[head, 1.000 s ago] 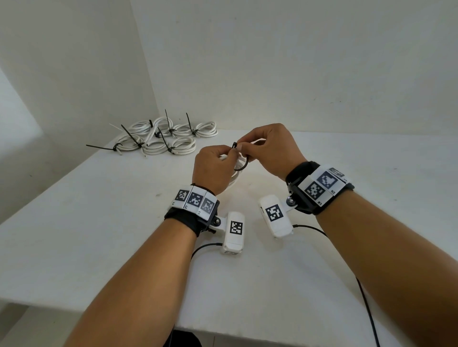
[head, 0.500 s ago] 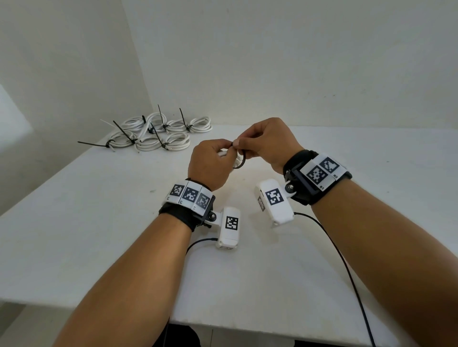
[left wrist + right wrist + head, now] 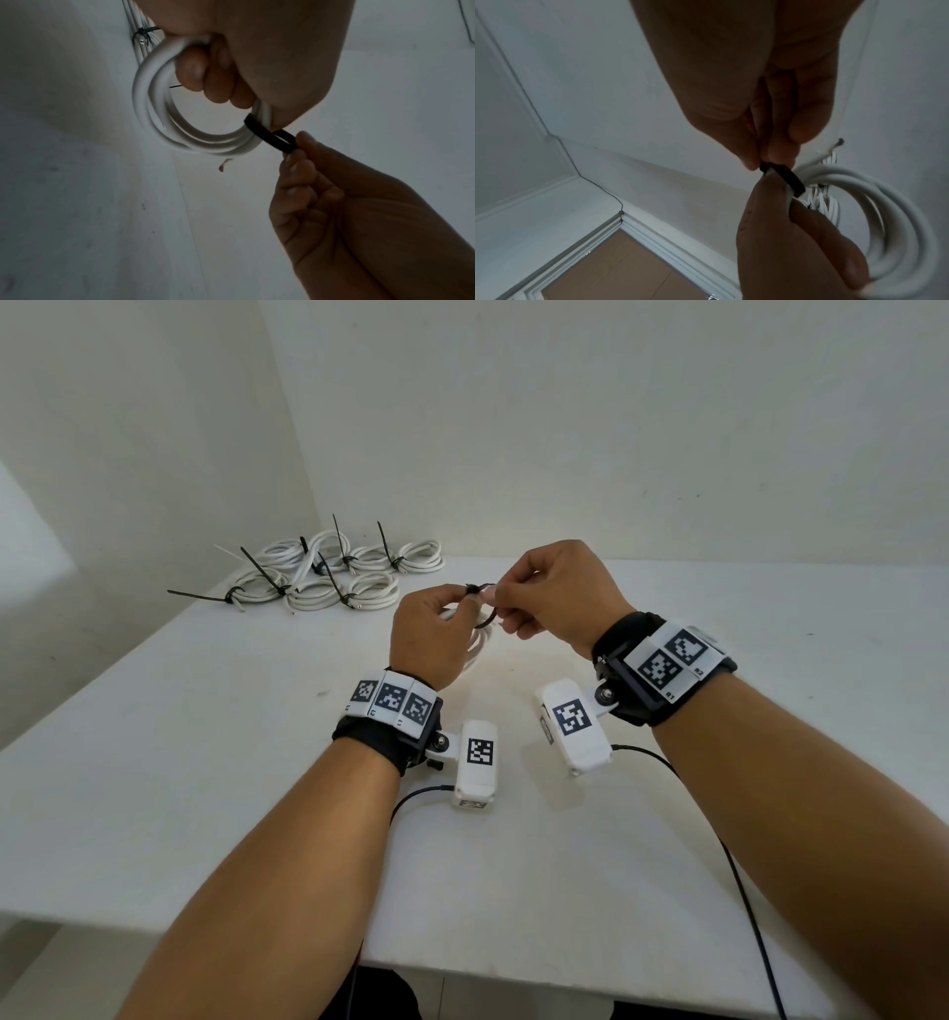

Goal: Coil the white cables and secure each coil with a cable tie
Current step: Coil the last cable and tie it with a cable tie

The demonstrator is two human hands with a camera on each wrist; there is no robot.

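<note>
My left hand point(image 3: 436, 634) grips a white cable coil point(image 3: 159, 113) above the middle of the white table point(image 3: 205, 762); most of the coil hangs below the fist. A black cable tie point(image 3: 270, 135) loops around the coil's strands beside my left thumb. My right hand point(image 3: 544, 603) pinches the tie's free end point(image 3: 781, 178) between thumb and forefinger, right beside the left hand. In the head view only a short arc of the black tie point(image 3: 485, 621) shows between the two hands. A bare cable end point(image 3: 839, 142) sticks out of the coil.
Several tied white coils point(image 3: 328, 572) with black tie tails sticking up lie at the table's far left corner, by the wall. Black wrist-camera leads point(image 3: 739, 880) run over the table's near edge. Walls close off the back and left.
Both hands stayed together at the coil, with the right hand's pinch shifting slightly along the tie. The black loop around the coil looks about the same size.
</note>
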